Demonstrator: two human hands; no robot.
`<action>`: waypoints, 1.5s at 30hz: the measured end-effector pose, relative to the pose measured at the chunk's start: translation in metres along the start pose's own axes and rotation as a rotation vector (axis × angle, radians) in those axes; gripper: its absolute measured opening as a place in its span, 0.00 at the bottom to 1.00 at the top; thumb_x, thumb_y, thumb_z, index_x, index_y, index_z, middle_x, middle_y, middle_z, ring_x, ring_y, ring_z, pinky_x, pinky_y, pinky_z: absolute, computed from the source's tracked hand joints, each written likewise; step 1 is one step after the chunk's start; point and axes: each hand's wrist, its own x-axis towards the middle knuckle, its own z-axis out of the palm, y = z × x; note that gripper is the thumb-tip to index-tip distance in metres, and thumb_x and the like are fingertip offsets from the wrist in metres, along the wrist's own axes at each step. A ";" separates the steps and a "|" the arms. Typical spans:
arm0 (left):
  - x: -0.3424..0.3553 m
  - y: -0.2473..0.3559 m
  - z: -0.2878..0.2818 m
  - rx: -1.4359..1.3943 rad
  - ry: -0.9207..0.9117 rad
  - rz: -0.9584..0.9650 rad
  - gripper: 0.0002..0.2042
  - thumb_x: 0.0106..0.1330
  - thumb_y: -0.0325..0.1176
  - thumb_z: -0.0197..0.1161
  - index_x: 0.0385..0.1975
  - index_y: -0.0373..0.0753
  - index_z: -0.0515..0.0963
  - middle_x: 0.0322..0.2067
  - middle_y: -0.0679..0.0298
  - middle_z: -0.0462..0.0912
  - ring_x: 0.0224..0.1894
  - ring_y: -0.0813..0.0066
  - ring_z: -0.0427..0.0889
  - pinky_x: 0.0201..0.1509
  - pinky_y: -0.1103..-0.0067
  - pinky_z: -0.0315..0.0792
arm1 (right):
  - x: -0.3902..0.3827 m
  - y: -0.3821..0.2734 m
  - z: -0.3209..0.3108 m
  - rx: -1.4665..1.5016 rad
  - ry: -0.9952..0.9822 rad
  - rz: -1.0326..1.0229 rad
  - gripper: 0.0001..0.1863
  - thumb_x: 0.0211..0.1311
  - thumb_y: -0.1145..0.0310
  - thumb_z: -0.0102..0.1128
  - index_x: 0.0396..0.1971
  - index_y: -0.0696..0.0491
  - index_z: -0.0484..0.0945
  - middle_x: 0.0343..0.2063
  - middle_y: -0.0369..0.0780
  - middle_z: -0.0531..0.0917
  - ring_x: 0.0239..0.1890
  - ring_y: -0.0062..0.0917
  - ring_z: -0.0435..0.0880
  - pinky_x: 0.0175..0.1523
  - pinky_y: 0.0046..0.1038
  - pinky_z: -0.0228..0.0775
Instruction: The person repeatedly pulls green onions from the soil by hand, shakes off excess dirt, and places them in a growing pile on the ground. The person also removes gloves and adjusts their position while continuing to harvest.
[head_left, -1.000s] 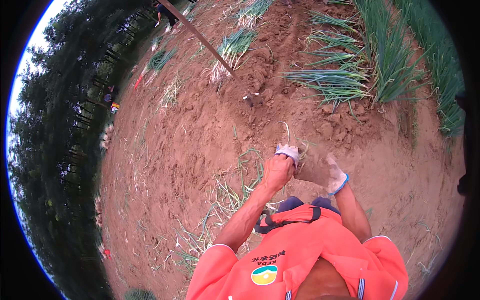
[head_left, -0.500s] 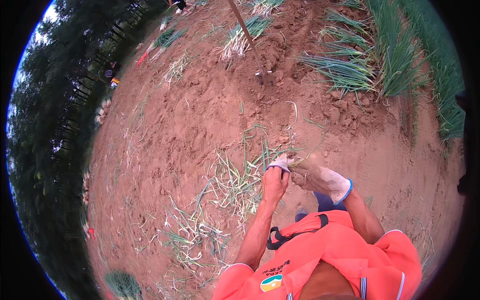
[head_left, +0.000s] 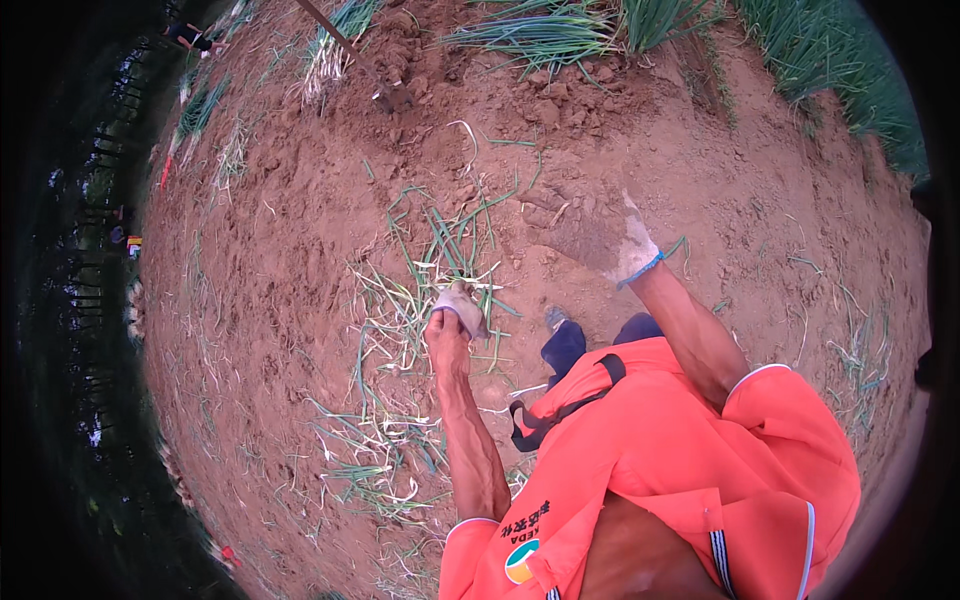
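My left hand [head_left: 452, 325] hangs low over a scatter of loose green onion leaves and pale stalks [head_left: 400, 310]. A whitish glove with a dark edge covers only its front part, leaving the back of the hand bare. Its fingers point down and are hidden, so any hold cannot be made out. To the right, my right hand [head_left: 605, 237] wears a soiled white glove with a blue cuff. The fingers of that hand stretch out toward the left, blending with the brown soil, and no object shows in them.
A hoe-like tool with a wooden handle [head_left: 330, 28] stands in loosened soil ahead. Pulled green onions [head_left: 545, 35] lie beyond, and a bundle [head_left: 335, 60] rests beside the handle. Growing green onions [head_left: 820, 65] line the far right. Another person [head_left: 190, 38] is at the far left.
My hands were together in front of me and have separated. The left now sits lower over the onion scraps; the right has moved away to the right. The view has swung right.
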 end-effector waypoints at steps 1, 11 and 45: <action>-0.005 -0.013 0.009 -0.032 -0.099 -0.049 0.16 0.81 0.34 0.56 0.61 0.33 0.74 0.54 0.60 0.83 0.51 0.70 0.86 0.55 0.73 0.83 | -0.009 0.004 0.005 -0.034 -0.044 -0.004 0.51 0.72 0.25 0.30 0.80 0.51 0.52 0.79 0.51 0.53 0.77 0.49 0.60 0.80 0.54 0.49; -0.088 -0.050 0.170 -0.090 -0.563 -0.384 0.26 0.65 0.29 0.57 0.66 0.36 0.69 0.59 0.58 0.80 0.59 0.65 0.82 0.65 0.64 0.78 | -0.192 -0.033 -0.004 0.121 -0.150 -0.026 0.47 0.73 0.31 0.41 0.77 0.54 0.60 0.76 0.52 0.63 0.74 0.50 0.66 0.77 0.56 0.54; -0.194 -0.141 0.249 0.810 -0.611 0.255 0.10 0.67 0.27 0.66 0.46 0.35 0.86 0.39 0.70 0.88 0.42 0.80 0.84 0.50 0.78 0.77 | -0.312 -0.079 0.035 -2.022 0.468 0.303 0.33 0.65 0.42 0.59 0.55 0.58 0.77 0.44 0.53 0.88 0.48 0.43 0.89 0.53 0.38 0.78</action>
